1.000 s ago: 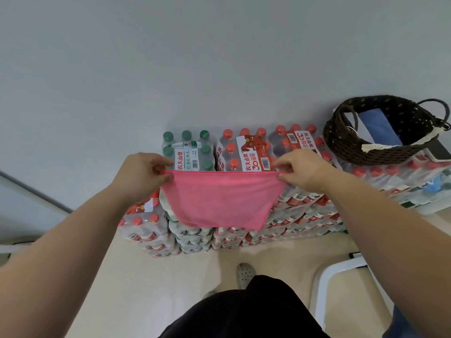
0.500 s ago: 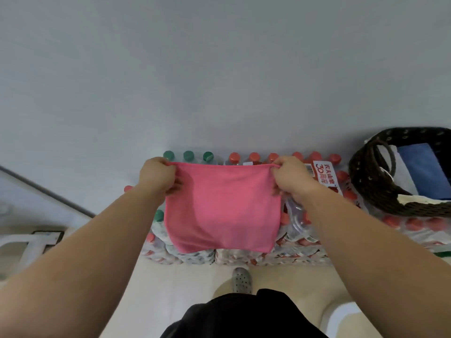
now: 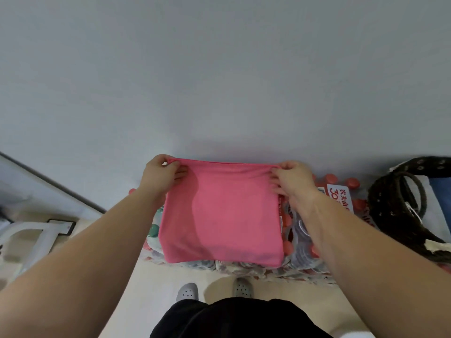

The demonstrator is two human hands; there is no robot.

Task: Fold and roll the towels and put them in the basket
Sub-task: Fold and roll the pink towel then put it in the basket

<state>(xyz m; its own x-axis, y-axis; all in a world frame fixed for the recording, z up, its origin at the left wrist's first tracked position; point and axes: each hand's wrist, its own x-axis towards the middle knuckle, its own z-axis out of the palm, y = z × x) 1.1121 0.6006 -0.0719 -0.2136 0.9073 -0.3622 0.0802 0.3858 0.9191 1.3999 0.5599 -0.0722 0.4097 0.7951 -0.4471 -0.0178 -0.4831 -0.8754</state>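
While the pink towel (image 3: 219,213) hangs in the air, each hand has one top corner. The left hand (image 3: 159,175) pinches the top-left corner with thumb over curled fingers, and the right hand (image 3: 291,181) pinches the top-right corner the same way. Both grips are tight and small, with no cloth bunched in the palm. The top edge runs nearly straight between the hands, sagging slightly in the middle. The towel drops as a rough square in front of the packs of bottled water (image 3: 305,240), touching neither the floor nor, as far as I can tell, the packs.

It looks like the fold stage, with rolling not yet begun. I can't tell whether the cloth is already doubled.

To do this well, level the two corners and pull them apart just enough to take out the sag, so the side edges hang parallel. Then bring corner to corner in one clean move, matching the hems before letting go of anything. If there are two layers, each pinch must trap both or the back layer will slide and skew the fold. The lower left edge looks a bit wider than the top — a shake should square it.

The basket (image 3: 385,208) sits well off to the right on the bottle packs, with a blue towel (image 3: 439,198) in it. The roll needs to be tight and narrow to fit beside that.
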